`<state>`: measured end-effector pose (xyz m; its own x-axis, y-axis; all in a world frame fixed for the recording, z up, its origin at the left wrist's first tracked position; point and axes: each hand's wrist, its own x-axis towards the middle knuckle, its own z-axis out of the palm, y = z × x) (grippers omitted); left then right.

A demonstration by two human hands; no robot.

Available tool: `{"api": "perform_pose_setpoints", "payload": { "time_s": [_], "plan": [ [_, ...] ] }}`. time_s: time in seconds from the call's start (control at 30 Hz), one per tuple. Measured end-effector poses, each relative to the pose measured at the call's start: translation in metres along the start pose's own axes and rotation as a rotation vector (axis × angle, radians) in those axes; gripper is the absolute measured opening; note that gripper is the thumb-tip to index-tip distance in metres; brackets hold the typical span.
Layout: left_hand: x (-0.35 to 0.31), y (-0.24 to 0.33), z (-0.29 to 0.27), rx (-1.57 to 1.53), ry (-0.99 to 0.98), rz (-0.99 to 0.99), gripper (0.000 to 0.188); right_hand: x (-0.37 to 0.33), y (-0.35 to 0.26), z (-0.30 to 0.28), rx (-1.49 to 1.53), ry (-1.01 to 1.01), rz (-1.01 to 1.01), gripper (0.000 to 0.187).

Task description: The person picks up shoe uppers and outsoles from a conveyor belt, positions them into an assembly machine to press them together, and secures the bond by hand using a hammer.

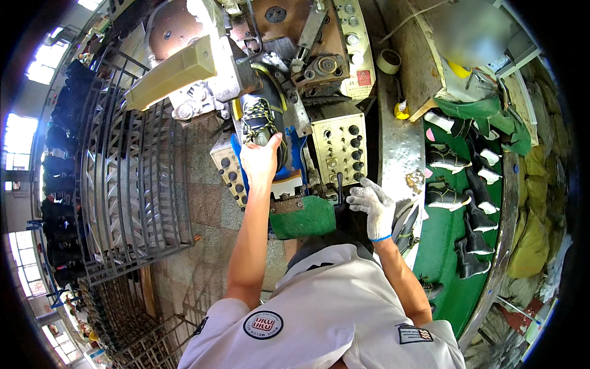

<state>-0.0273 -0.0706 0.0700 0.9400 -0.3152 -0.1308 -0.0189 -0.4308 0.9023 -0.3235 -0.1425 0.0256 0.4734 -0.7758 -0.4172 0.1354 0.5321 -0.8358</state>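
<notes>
The left hand (pixel 259 161) grips a black-and-yellow shoe (pixel 259 109) hemmed in by a machine (pixel 232 77), the gloved right hand (pixel 373 210) hangs loosely open near a control box (pixel 339 147), a metal rack (pixel 132 178) stands left, and footwear (pixel 448 197) lines a green table (pixel 441 246) right.

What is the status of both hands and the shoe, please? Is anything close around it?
Left hand holding shoe, toe in machine. Gloved right hand open, near control box. Machine parts crowd the toe.

Windows (pixel 19 142): bright, far to my left
Floor (pixel 208 206): mottled brown-grey tiles
Rack (pixel 135 178): grey metal bars
Worktop (pixel 440 238): green, on my right
</notes>
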Motion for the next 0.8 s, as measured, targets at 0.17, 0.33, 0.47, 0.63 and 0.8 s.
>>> {"api": "perform_pose_setpoints", "payload": {
  "time_s": [0.17, 0.33, 0.47, 0.63, 0.8],
  "plan": [
    [-0.003, -0.008, -0.016, -0.421, -0.099, -0.015, 0.034, 0.018, -0.004, 0.001, 0.106, -0.057, -0.022, 0.058],
    [-0.081, -0.016, -0.025, -1.083, -0.632, -0.212, 0.069, 0.045, -0.029, 0.034, 0.323, -0.291, 0.082, 0.080],
    [-0.150, 0.004, 0.007, -1.549, -1.290, -0.592, 0.090, 0.047, -0.060, 0.079, 0.726, -0.525, 0.025, 0.106],
    [-0.150, -0.080, 0.028, -0.831, -1.105, -0.384, 0.062, 0.025, -0.088, 0.032, 0.663, -0.262, -0.007, 0.060],
    [-0.141, 0.005, 0.069, -0.533, -0.856, -0.054, 0.038, 0.001, -0.095, -0.025, 0.338, -0.163, -0.226, 0.070]
  ]
}}
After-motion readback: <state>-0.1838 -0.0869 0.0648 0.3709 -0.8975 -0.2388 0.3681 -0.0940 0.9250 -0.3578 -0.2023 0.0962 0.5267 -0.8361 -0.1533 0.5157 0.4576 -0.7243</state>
